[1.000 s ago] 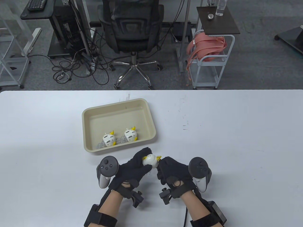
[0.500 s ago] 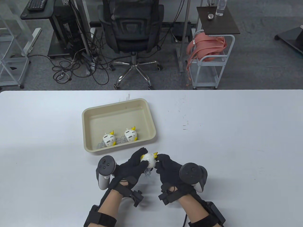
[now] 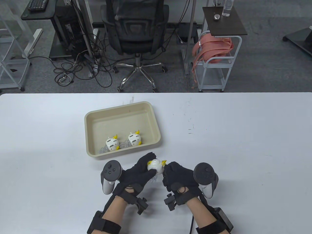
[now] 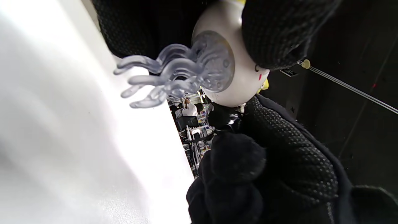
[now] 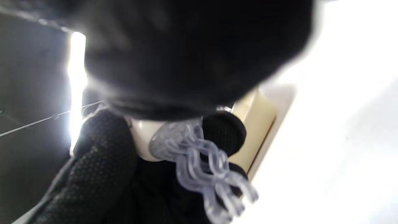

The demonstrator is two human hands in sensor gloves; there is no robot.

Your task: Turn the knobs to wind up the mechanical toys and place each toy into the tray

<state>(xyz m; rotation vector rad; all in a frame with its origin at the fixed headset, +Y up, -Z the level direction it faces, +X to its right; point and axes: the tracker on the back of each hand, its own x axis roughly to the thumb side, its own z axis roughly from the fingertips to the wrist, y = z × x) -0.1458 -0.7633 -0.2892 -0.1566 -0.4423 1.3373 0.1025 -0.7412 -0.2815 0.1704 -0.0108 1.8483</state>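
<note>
Right hand (image 3: 179, 179) back rightward — toy (image 3: 156, 165) near tray (image 3: 121, 109) edge.

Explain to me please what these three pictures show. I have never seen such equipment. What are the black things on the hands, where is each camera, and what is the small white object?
These are a person's two hands in black sensor gloves. The grey device strapped to the back of each hand is a motion tracker; the fingers do not hold it.

One camera looks down at the white table. The two other cameras sit on the wrists, so they show the fingers very close and tilted.

On the table stands a beige tray with two white and yellow wind-up toys inside.

The left hand holds a third toy above the table. The right hand pinches its side, probably the knob. Clear plastic legs hang under the toy.
</note>
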